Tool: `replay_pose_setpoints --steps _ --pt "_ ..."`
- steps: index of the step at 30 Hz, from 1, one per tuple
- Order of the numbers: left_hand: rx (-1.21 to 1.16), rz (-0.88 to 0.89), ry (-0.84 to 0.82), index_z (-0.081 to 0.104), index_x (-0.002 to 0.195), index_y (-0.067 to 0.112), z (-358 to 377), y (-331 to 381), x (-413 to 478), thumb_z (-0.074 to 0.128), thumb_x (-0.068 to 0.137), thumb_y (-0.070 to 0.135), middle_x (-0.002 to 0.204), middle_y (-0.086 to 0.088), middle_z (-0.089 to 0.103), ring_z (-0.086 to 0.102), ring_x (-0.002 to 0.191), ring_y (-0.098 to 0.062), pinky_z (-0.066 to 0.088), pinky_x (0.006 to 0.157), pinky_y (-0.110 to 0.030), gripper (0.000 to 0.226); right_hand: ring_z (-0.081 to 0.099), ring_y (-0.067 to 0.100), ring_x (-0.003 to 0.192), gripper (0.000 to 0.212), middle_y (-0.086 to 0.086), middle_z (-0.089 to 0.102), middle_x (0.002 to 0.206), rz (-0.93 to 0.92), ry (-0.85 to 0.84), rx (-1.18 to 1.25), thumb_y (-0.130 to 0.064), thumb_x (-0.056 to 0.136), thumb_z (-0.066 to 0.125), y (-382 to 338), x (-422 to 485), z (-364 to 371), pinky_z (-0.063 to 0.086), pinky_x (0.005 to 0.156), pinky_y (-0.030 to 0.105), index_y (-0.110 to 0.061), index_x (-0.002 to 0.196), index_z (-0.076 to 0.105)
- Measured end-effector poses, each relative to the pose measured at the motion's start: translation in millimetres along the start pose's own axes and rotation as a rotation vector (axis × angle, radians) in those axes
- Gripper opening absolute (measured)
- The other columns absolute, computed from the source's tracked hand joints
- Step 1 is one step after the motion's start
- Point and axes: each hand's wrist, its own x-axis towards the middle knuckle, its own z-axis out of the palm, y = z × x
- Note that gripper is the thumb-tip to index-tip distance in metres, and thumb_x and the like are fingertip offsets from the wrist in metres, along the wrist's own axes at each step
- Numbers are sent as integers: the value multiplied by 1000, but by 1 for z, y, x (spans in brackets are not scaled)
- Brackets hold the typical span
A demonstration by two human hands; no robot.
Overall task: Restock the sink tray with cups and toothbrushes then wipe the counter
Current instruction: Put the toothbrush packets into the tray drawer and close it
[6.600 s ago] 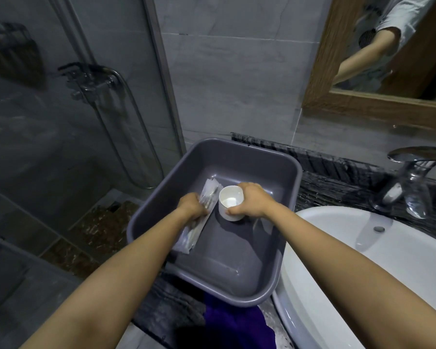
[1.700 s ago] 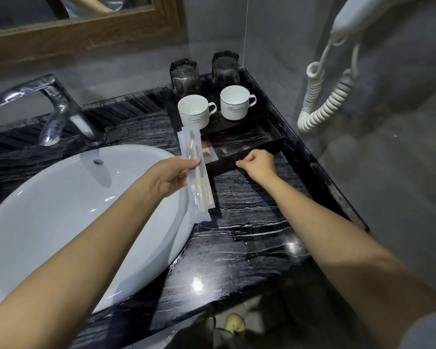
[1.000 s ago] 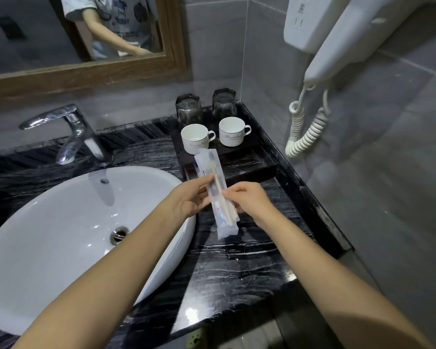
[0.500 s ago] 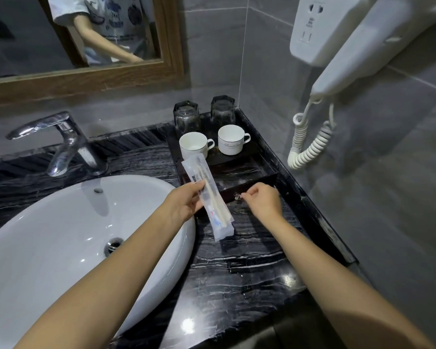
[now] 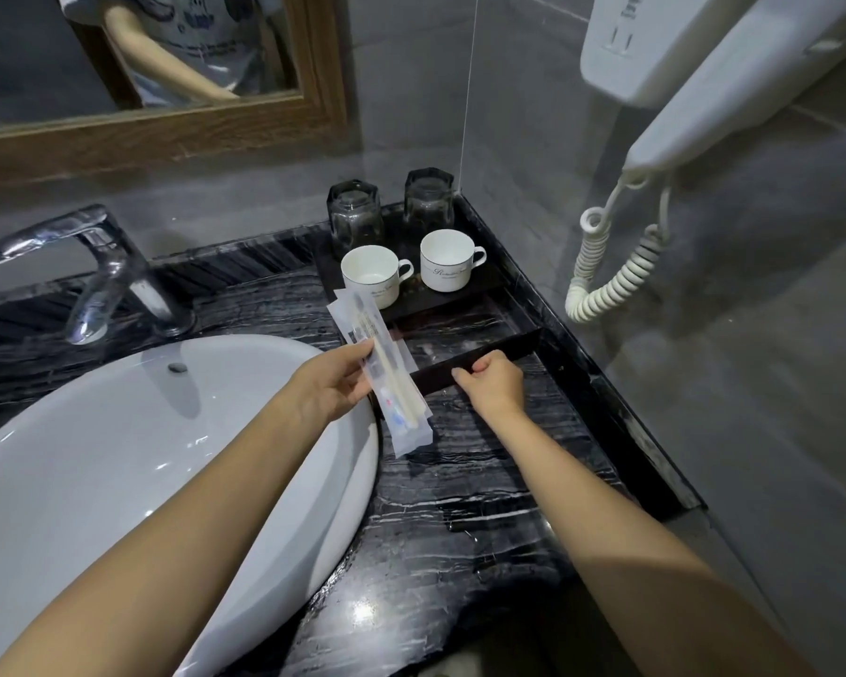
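**Toothbrush packs held ready at the tray's front edge**

Nearest the camera, two bare forearms reach out over the counter (image 5: 460,505), a glossy black stone veined with white streaks and catching a small glare spot. To the left sits the sink basin (image 5: 118,456), a smooth white oval bowl raised above the stone.

The left hand (image 5: 330,386) pinches the toothbrush packs (image 5: 387,378) between thumb and fingers, closed on their near half. These are long, flat sleeves of clear, crinkly plastic, with pale slim handles visible inside. They are held up over the basin's right rim, tilted away toward the tray, probably so they can be laid straight into it.

The right hand (image 5: 492,383) is curled into a loose fist, fingers closed on the front wall of the tray (image 5: 523,337); whether it grips the wall or only rests on it I cannot tell. It likely steadies or shifts the tray. The tray is dark and rectangular, with a low front section that looks bare and a raised rear step.

On that step stand two white ceramic cups (image 5: 448,261), handles to the right, and behind them two smoky faceted glasses (image 5: 355,219), upside down. So the cups look stocked; the toothbrushes are not yet placed.

Farther left is the chrome tap (image 5: 103,266). On the right wall hangs a white hairdryer (image 5: 733,95) with a coiled cord.
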Motion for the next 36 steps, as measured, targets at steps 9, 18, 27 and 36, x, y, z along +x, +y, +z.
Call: replay_pose_setpoints --steps 9,18,27,36 --pt "7 -21 -5 62 81 8 -1 -2 5 58 88 7 51 0 69 66 45 -8 53 41 -21 8 51 18 68 29 -3 50 65 50 -11 91 -12 81 64 7 -9 -2 35 54 25 -18 61 44" --pt "31 -55 -51 61 80 6 19 -15 4 58 88 7 51 -2 69 66 44 -9 53 41 -21 8 49 10 58 25 -5 53 64 -1 -23 68 -15 82 66 36 -31 -13 37 51 18 -17 65 49" --pt "46 -82 -92 62 82 6 36 -22 13 60 87 5 54 -4 70 67 47 -11 57 45 -25 6 56 16 66 19 -3 56 69 -141 24 -193 -28 90 59 26 -54 -42 48 62 30 -10 82 60" --pt "4 -115 -131 64 83 5 44 -25 19 62 85 7 59 -7 72 69 51 -14 58 47 -27 3 59 15 73 21 -6 59 71 -83 -259 113 -27 79 73 -24 -33 -37 54 72 37 -9 86 66"
